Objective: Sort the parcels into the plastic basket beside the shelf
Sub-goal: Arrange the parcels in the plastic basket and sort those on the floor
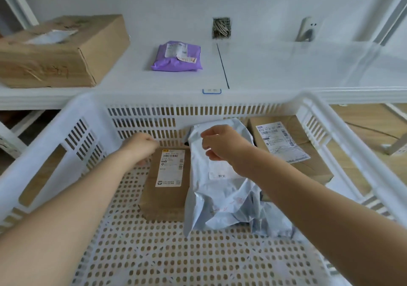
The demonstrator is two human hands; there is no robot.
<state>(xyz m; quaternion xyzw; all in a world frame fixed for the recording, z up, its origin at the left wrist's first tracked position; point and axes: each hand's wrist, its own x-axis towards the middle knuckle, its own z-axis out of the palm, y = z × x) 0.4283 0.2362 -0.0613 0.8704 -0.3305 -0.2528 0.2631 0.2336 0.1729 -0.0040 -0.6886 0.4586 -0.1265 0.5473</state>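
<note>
Inside the white plastic basket, a grey mailer bag stands nearly upright, long axis running from the basket floor up toward the far wall. The right hand pinches its top edge. The left hand, fingers curled, grips the far end of a small cardboard box lying lengthwise just beside the bag. A larger box lies in the right corner. On the shelf behind lie a purple mailer and a big carton.

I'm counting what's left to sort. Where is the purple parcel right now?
In the head view the purple parcel lies on the white shelf behind the plastic basket, near centre, right of the large cardboard box.
</note>
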